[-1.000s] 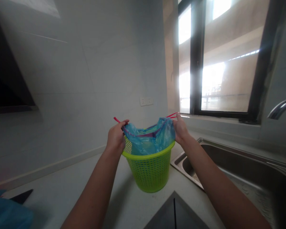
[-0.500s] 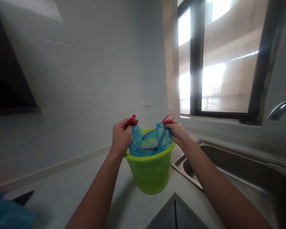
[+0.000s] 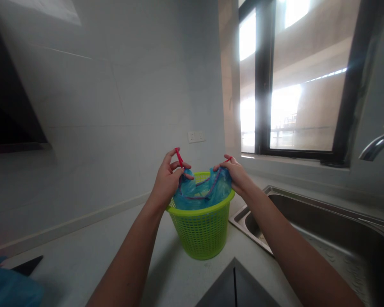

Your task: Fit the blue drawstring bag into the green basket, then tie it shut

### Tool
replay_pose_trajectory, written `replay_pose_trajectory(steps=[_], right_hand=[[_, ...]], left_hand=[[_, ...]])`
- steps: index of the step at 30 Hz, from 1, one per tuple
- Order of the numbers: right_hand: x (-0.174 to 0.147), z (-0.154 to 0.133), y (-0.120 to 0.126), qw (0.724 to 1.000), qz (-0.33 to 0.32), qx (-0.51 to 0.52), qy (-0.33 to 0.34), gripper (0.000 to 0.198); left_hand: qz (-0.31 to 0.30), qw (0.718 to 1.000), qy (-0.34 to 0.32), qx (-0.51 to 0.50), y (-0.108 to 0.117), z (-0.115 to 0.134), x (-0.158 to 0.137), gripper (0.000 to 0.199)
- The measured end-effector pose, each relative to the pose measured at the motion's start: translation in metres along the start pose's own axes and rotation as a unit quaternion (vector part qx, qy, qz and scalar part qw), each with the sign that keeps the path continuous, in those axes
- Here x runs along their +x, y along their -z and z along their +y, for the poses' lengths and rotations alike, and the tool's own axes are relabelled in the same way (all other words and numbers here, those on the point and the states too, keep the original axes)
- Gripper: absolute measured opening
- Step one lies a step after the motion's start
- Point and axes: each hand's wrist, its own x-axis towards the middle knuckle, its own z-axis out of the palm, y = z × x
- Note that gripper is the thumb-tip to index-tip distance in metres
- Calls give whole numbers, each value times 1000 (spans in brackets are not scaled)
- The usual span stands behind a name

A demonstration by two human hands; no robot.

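A blue plastic drawstring bag point(image 3: 193, 202) lines the inside of a lime-green perforated plastic basket point(image 3: 201, 234), which stands upright on the counter. At the basket's left rim, my left hand point(image 3: 171, 175) pinches the bag's edge, with a red drawstring loop point(image 3: 179, 157) hooked over its raised index finger. My right hand point(image 3: 238, 175) is closed on the bag's opposite side, the other red loop around a finger. A purple-looking band runs along the bag's mouth between both hands. The bag's lower part shows only faintly through the basket's holes.
A steel sink point(image 3: 313, 226) is set into the counter on the right, with a faucet point(image 3: 377, 145) above it. More blue plastic point(image 3: 13, 288) lies at the lower left beside a dark flat object point(image 3: 28, 265). A grey panel with a dark slit point(image 3: 237, 285) is at the front.
My left index finger has risen and hooked the red loop, pulling it upward. The right-hand loop has been drawn in around a finger. The basket stays in place.
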Motion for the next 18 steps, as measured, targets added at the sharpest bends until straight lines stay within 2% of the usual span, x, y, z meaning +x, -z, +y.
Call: replay_pose_trajectory(steps=[4, 8, 10, 13, 16, 18], right_hand=[[2, 2, 1, 1000, -12, -23, 1, 54], [7, 5, 2, 998, -18, -55, 7, 24], [9, 7, 3, 996, -3, -83, 19, 16], [11, 9, 4, 990, 9, -129, 57, 18], [10, 10, 3, 985, 5, -151, 89, 21], [8, 10, 2, 987, 2, -137, 89, 19]], left_hand=[[3, 1000, 0, 2, -1, 3, -1, 74], [-8, 1000, 23, 0, -2, 5, -3, 76], [-17, 999, 45, -5, -1, 4, -2, 74], [-45, 995, 87, -19, 1, -2, 0, 54], [-51, 994, 86, -37, 3, -7, 2, 32], [-46, 995, 79, -30, 3, -9, 3, 28]])
